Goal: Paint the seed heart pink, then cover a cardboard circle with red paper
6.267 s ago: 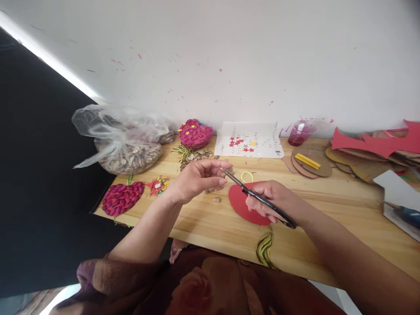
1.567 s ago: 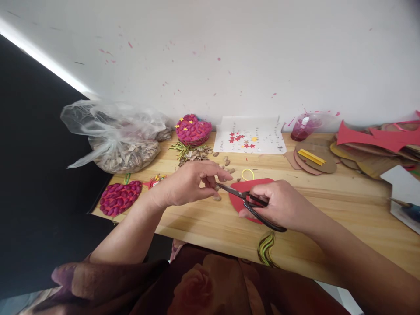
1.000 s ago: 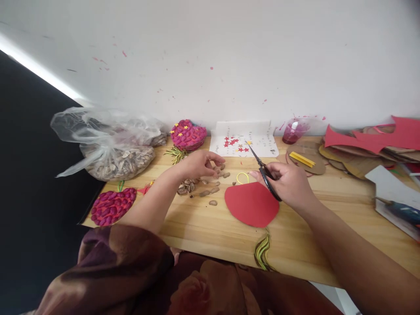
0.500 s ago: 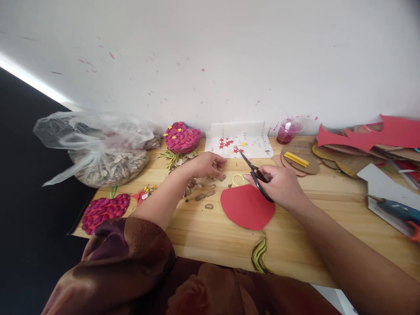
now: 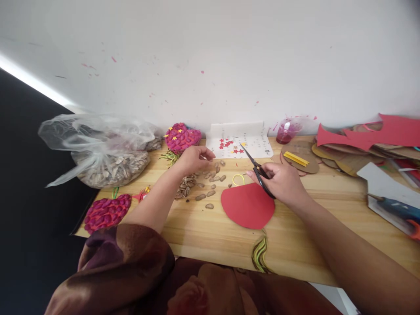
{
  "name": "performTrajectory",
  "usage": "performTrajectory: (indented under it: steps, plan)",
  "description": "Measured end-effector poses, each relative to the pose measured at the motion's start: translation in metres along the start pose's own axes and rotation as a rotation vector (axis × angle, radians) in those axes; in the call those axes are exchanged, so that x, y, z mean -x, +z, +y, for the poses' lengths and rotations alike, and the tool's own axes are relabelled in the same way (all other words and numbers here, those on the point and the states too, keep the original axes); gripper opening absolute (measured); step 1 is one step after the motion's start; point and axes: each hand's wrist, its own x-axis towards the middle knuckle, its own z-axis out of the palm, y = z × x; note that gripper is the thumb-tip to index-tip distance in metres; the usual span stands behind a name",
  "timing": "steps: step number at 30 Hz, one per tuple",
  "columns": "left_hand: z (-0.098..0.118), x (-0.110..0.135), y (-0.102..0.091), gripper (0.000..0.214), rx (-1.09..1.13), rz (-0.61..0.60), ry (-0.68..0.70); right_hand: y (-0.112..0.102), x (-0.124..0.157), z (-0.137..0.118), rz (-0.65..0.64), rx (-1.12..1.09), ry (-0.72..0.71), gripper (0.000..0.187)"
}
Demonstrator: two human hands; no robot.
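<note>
My right hand point(image 5: 282, 180) grips a pair of black-handled scissors point(image 5: 252, 162). Their blades point up and left toward a printed sheet of paper point(image 5: 259, 146) with small red and yellow stars on it. Under the handles lies a red paper shape point(image 5: 247, 206) with a yellow string loop point(image 5: 238, 179) at its top and a green and brown yarn tassel point(image 5: 260, 254) below. Loose peanuts point(image 5: 209, 193) are scattered on the wood left of it. Just above them hovers my left hand point(image 5: 197, 158), fingers loosely bent and apart, with nothing visible in it.
A clear plastic bag point(image 5: 111, 168) of shells stands at the left. Two purple-studded pieces point(image 5: 108, 212) lie nearby. A cup of dark pink liquid point(image 5: 287, 132) is against the wall. Cut cardboard and red paper point(image 5: 364, 138) pile up at right, with a blue glue gun point(image 5: 397, 212) in front.
My left hand has moved up and left, uncovering more peanuts. My right hand and the scissors have shifted slightly right.
</note>
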Motion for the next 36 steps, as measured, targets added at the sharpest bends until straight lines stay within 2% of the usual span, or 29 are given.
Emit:
performTrajectory:
  steps: [3, 9, 19, 22, 25, 27, 31, 34, 36]
  plan:
    - [-0.002, -0.004, 0.007, 0.024, -0.089, 0.082, 0.038, 0.000, -0.002, 0.002, 0.010, 0.020, 0.009, 0.060]
    - [0.001, -0.007, 0.021, 0.030, -0.189, 0.120, 0.015, 0.002, -0.003, 0.006, -0.002, 0.039, -0.012, 0.061]
    - [-0.005, -0.009, 0.025, 0.025, -0.115, 0.154, -0.073, 0.002, -0.004, 0.007, -0.028, 0.044, -0.004, 0.061]
    - [-0.002, -0.006, 0.021, 0.021, -0.145, 0.234, -0.034, 0.001, -0.005, 0.007, -0.027, 0.045, 0.027, 0.062]
    - [0.002, -0.005, 0.018, 0.017, -0.222, 0.291, 0.076, -0.001, -0.005, 0.005, -0.026, 0.028, 0.071, 0.062]
    - [0.004, -0.007, 0.019, 0.016, -0.291, 0.268, 0.159, -0.003, -0.006, 0.003, -0.023, 0.005, 0.097, 0.062]
    - [0.006, -0.013, 0.029, 0.020, -0.476, 0.117, 0.324, -0.004, -0.007, 0.003, -0.010, -0.023, 0.106, 0.063]
    - [0.008, -0.018, 0.036, 0.018, -0.556, 0.017, 0.370, -0.003, -0.007, 0.003, -0.004, -0.012, 0.101, 0.065]
    - [0.010, -0.020, 0.040, 0.020, -0.558, -0.007, 0.362, -0.002, -0.008, 0.004, -0.004, -0.009, 0.102, 0.065]
